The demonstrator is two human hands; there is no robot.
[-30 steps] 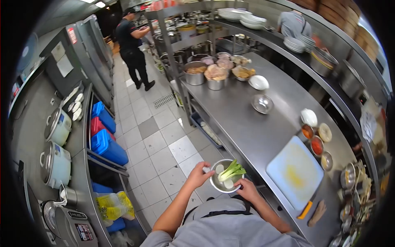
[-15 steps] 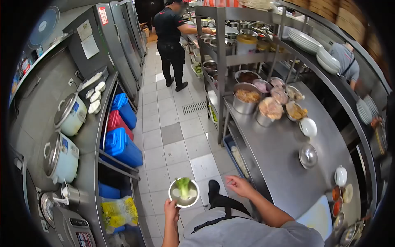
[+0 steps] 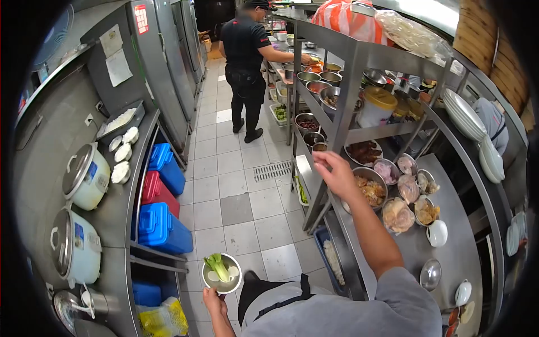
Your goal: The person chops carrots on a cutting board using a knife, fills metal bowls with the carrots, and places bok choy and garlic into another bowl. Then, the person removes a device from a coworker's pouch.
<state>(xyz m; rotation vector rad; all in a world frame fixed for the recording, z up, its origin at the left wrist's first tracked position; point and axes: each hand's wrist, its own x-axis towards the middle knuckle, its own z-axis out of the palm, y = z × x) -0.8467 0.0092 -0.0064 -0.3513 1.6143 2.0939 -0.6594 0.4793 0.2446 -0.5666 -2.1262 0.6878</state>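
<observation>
My left hand (image 3: pixel 214 303) grips the rim of a metal bowl (image 3: pixel 238 284) at its near side. Inside lie a green leafy bok choy (image 3: pixel 220 268) and white round pieces (image 3: pixel 213 276). Stretched forward, my right hand (image 3: pixel 333 174) appears in front of the steel shelf post, with nothing in it and its fingers loosely bent and apart. Nearest to it in the view are a large metal bowl of brownish-orange food (image 3: pixel 370 190), partly hidden by my forearm, and a plate of dark reddish-brown meat (image 3: pixel 364 151).
A person in black (image 3: pixel 245 67) stands ahead in the aisle, one arm over food containers. Steel shelving (image 3: pixel 343 90) and a counter (image 3: pixel 401 264) line the right. Rice cookers (image 3: pixel 76 247) stand on the left counter, with blue bins (image 3: pixel 165 227) below. A floor drain (image 3: pixel 273 171) lies ahead.
My right hand has risen and reached forward to the shelf post. The left-held bowl has shifted left in view. The view has moved forward, and the person ahead appears nearer.
</observation>
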